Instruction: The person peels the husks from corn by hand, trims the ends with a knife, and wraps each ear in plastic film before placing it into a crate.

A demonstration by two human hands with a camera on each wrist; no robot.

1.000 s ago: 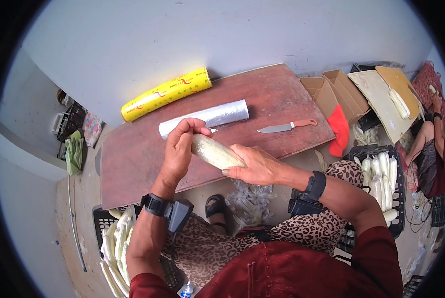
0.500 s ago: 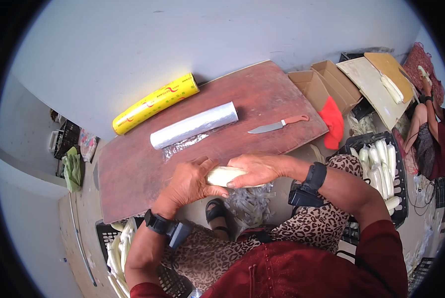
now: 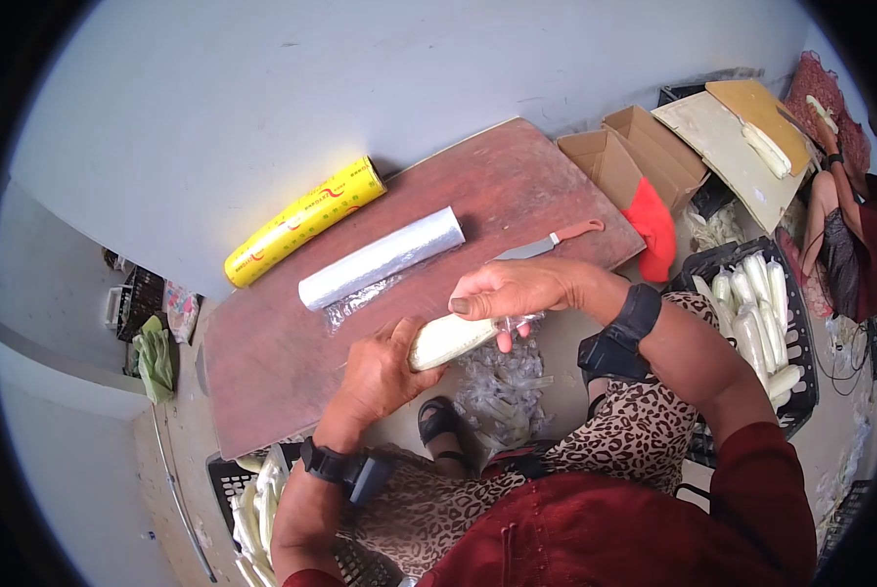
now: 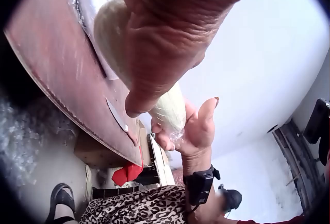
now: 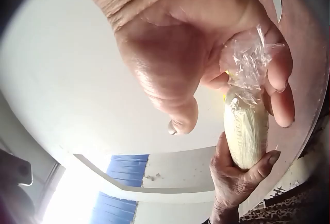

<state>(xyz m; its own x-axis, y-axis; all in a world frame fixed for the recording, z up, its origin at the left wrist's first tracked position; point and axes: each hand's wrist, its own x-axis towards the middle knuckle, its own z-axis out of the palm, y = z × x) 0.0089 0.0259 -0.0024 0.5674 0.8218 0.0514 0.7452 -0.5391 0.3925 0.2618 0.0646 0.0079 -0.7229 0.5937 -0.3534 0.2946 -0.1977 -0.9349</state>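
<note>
A pale corn cob (image 3: 448,338) wrapped in clear film is held just over the near edge of the reddish wooden board (image 3: 477,186). My left hand (image 3: 409,354) grips its left half, with fingers curled round the cob (image 4: 167,112). My right hand (image 3: 489,315) is at its right end and pinches the bunched film (image 5: 247,64) past the cob's tip (image 5: 246,128). On the board lie a silvery cling film roll (image 3: 380,257) and an orange-handled knife (image 3: 561,238), both beyond the hands.
A yellow film box (image 3: 301,221) lies at the board's far left. Black crates of wrapped cobs stand right (image 3: 756,323) and lower left (image 3: 252,499). Film scraps (image 3: 502,386) lie below. Cardboard boxes (image 3: 644,147), a red cloth (image 3: 653,230) and another person (image 3: 839,225) are right.
The cob came down from beside the roll to the board's near edge. My right hand slid from over the cob to its right end and now pinches the film.
</note>
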